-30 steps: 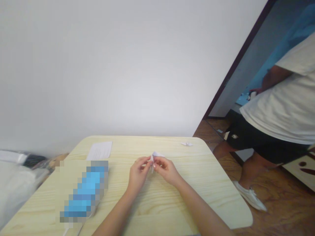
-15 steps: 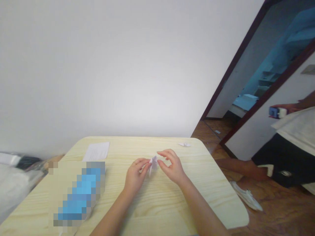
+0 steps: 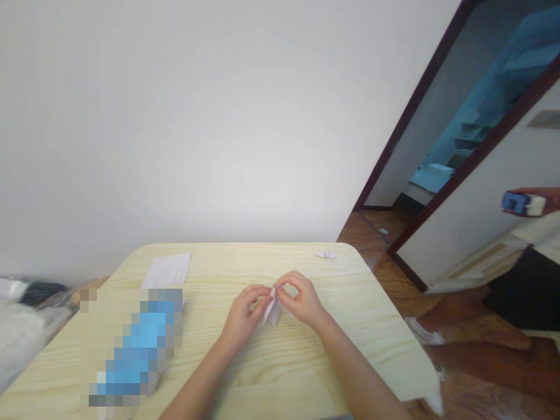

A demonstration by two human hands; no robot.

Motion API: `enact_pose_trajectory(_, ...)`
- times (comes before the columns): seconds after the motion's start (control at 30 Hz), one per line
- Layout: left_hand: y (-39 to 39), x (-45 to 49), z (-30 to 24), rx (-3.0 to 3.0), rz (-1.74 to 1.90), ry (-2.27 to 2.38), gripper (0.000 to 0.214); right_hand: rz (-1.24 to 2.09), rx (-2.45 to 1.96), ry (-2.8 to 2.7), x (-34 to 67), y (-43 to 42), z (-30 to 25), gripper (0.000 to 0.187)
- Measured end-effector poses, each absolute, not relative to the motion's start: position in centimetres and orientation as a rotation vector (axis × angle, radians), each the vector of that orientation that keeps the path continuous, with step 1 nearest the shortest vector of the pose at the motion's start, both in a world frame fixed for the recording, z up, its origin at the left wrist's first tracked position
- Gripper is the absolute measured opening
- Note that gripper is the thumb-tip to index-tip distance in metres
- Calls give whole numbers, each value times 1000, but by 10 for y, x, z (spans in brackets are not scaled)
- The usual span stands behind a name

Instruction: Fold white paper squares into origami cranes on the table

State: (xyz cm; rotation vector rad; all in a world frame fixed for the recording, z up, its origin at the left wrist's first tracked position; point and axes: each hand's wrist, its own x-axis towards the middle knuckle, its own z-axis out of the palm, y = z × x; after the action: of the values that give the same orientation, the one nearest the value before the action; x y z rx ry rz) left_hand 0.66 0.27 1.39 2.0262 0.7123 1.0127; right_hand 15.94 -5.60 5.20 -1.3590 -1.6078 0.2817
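Observation:
A small folded piece of white paper (image 3: 273, 312) is held just above the middle of the table. My left hand (image 3: 247, 312) pinches its upper left edge between thumb and fingers. At the top right of the same paper, my right hand (image 3: 301, 300) closes thumb and forefinger on it. The paper's lower flaps hang down and spread apart below my fingertips. Its upper tip is partly hidden by the fingers. Farther off, a small folded white paper figure (image 3: 326, 255) with pointed ends lies near the table's far right corner.
A printed white sheet (image 3: 167, 270) lies at the far left of the wooden table (image 3: 210, 373). A pixelated blue item (image 3: 137, 344) covers the left side. Past the right edge stands a person (image 3: 516, 291) holding a blue and white object (image 3: 522, 203). A wall closes the far side.
My right hand has moved in and its open fingers have closed on the paper. The paper's flaps hang lower and wider. The person at the right has shifted.

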Motion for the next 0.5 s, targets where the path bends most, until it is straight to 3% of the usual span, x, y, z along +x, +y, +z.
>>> enact_pose_trajectory(0.5,4,5,17,2086,1020,755,12,410,-1291,-1482,153,-53,46,16)
